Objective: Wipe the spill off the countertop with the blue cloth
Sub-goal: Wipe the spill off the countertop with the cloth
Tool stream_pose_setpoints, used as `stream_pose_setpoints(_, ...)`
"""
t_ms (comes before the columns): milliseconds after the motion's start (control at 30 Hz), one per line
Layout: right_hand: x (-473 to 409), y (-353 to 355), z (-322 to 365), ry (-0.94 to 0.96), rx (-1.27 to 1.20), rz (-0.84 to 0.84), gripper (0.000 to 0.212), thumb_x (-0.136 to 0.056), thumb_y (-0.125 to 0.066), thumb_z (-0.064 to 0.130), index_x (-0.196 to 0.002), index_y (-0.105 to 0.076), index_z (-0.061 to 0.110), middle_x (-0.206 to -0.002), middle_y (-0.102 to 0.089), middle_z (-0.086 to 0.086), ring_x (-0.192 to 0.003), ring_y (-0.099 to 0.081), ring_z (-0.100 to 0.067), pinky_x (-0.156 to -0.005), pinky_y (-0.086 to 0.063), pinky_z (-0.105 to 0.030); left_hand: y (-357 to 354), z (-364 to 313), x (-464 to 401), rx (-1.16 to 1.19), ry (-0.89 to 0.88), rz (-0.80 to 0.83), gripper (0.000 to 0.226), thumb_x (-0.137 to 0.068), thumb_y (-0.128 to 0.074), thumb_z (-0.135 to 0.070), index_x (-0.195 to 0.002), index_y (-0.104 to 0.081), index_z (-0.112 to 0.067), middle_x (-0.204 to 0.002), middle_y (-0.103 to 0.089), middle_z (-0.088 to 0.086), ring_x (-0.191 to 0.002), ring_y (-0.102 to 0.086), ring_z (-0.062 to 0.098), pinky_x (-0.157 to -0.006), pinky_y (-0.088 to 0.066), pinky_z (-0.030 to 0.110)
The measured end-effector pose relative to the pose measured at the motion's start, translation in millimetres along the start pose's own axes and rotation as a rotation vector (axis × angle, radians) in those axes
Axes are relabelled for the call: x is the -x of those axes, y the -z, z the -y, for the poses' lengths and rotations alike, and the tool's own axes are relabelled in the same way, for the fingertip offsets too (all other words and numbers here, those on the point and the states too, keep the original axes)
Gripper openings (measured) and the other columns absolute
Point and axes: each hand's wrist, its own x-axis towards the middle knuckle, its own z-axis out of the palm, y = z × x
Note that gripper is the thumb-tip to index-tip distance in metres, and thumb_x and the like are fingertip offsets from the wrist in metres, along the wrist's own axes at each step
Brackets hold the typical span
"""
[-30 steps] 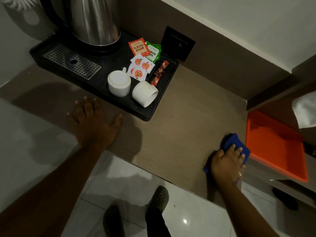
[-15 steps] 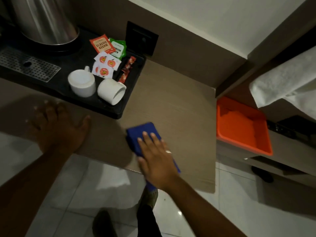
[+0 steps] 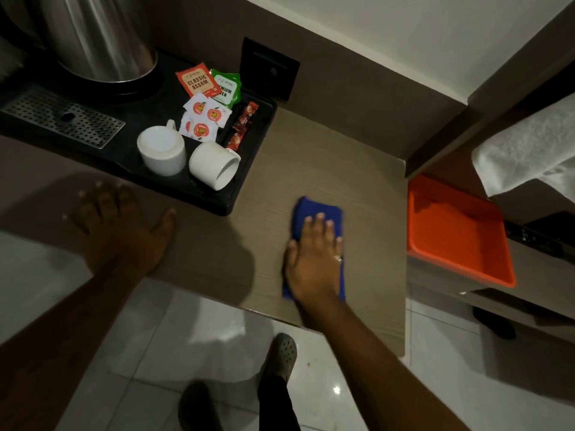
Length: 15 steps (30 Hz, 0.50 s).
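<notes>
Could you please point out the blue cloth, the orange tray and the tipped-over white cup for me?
blue cloth (image 3: 314,208): head view, the far edge showing beyond the fingers.
orange tray (image 3: 457,234): head view, its bare floor.
tipped-over white cup (image 3: 209,161): head view, its side wall.

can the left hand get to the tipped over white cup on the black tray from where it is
Probably yes. The left hand lies flat on the countertop just in front of the black tray, and nothing stands between it and the tipped cup.
</notes>
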Motion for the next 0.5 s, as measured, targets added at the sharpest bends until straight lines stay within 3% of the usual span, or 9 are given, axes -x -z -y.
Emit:
stream_pose_setpoints(100,46.7,5.3,-31.8,0.35,0.061,0.114,0.058,-0.099,-0.016,0.049,-0.152,-0.009,0.027,-0.161,-0.007,0.002,-0.149,0.001,-0.016,-0.119,-0.003,-0.042,1.5,-1.0,-1.2,0.006,-0.004,-0.011,0.098,-0.083,-0.037,-0.073,-0.149,-0.026,-0.001,-0.158,-0.023,0.031,-0.145,-0.016,0.052,-0.112,-0.007,0.072)
stream_pose_setpoints(167,56.2,17.7,-79.1,0.372,0.057,0.163,0.057,-0.099,-0.016,0.051,-0.151,-0.006,0.031,-0.161,-0.005,0.005,-0.149,0.004,-0.011,-0.119,-0.005,-0.043,4.1,-1.6,-1.2,0.02,0.0,-0.004,0.098,-0.082,-0.038,-0.072,-0.149,-0.026,-0.001,-0.158,-0.023,0.031,-0.145,-0.016,0.051,-0.113,-0.007,0.072)
stream_pose_setpoints(333,-2.8,33.3,-117.8,0.027,0.036,0.088,0.06,-0.098,-0.024,0.044,-0.152,-0.011,0.019,-0.161,-0.005,-0.004,-0.149,-0.002,-0.023,-0.12,-0.007,-0.048,3.0,0.3,8.0,0.021,0.04,0.017,0.099,-0.082,-0.033,-0.074,-0.151,-0.026,-0.003,-0.16,-0.021,0.028,-0.147,-0.014,0.049,-0.114,-0.005,0.07)
stream_pose_setpoints(433,-46.8,28.5,-75.4,-0.254,0.022,0.032,0.061,-0.1,-0.026,0.039,-0.152,-0.009,0.011,-0.162,-0.004,-0.012,-0.148,-0.001,-0.029,-0.119,-0.007,-0.052,9.1,-5.2,6.6,0.025,0.027,0.012,0.1,-0.081,-0.031,-0.075,-0.151,-0.024,-0.004,-0.16,-0.02,0.027,-0.148,-0.012,0.048,-0.115,-0.005,0.069)
stream_pose_setpoints(500,-57.9,21.4,-33.7,-0.203,0.006,0.028,0.062,-0.1,-0.026,0.039,-0.152,-0.01,0.011,-0.162,-0.005,-0.012,-0.148,-0.001,-0.029,-0.119,-0.004,-0.051,12.5,-8.5,3.8,0.023,0.022,0.012,0.1,-0.081,-0.031,-0.074,-0.151,-0.025,-0.004,-0.16,-0.02,0.027,-0.148,-0.013,0.048,-0.114,-0.007,0.069)
